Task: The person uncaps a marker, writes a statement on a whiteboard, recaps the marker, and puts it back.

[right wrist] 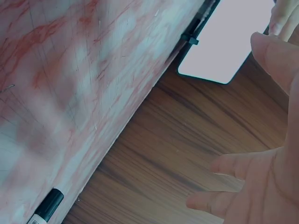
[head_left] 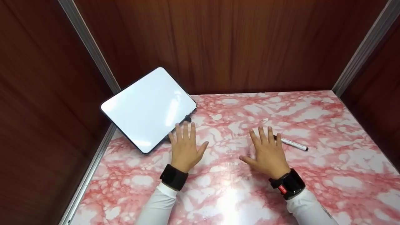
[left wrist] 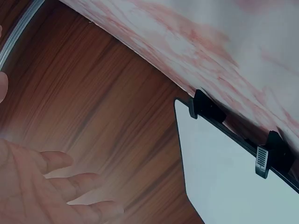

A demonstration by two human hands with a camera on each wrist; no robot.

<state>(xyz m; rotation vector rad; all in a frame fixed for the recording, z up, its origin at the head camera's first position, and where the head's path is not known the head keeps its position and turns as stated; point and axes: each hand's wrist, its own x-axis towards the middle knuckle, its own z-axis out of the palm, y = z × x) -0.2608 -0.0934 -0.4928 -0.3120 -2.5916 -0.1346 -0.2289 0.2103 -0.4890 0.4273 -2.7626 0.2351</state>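
A whiteboard (head_left: 148, 107) with a thin dark frame leans at the back left, held up on black clips (left wrist: 275, 154) along its lower edge. My left hand (head_left: 185, 148) is held over the table with straight, spread fingers, its fingertips in front of the board's lower right edge in the head view. My right hand (head_left: 268, 153) is likewise spread, palm down, with nothing in it. Just beyond its little finger lies a white marker (head_left: 293, 144) with black ends; its left end is partly hidden by the hand. The marker's black cap (right wrist: 52, 199) shows in the right wrist view.
The tabletop (head_left: 225, 125) has a red and white marbled surface. Brown wood-grain panels (head_left: 234, 47) enclose it at the back and on both sides, with grey metal strips (head_left: 93, 56) at the corners. A bright reflection lies between the arms.
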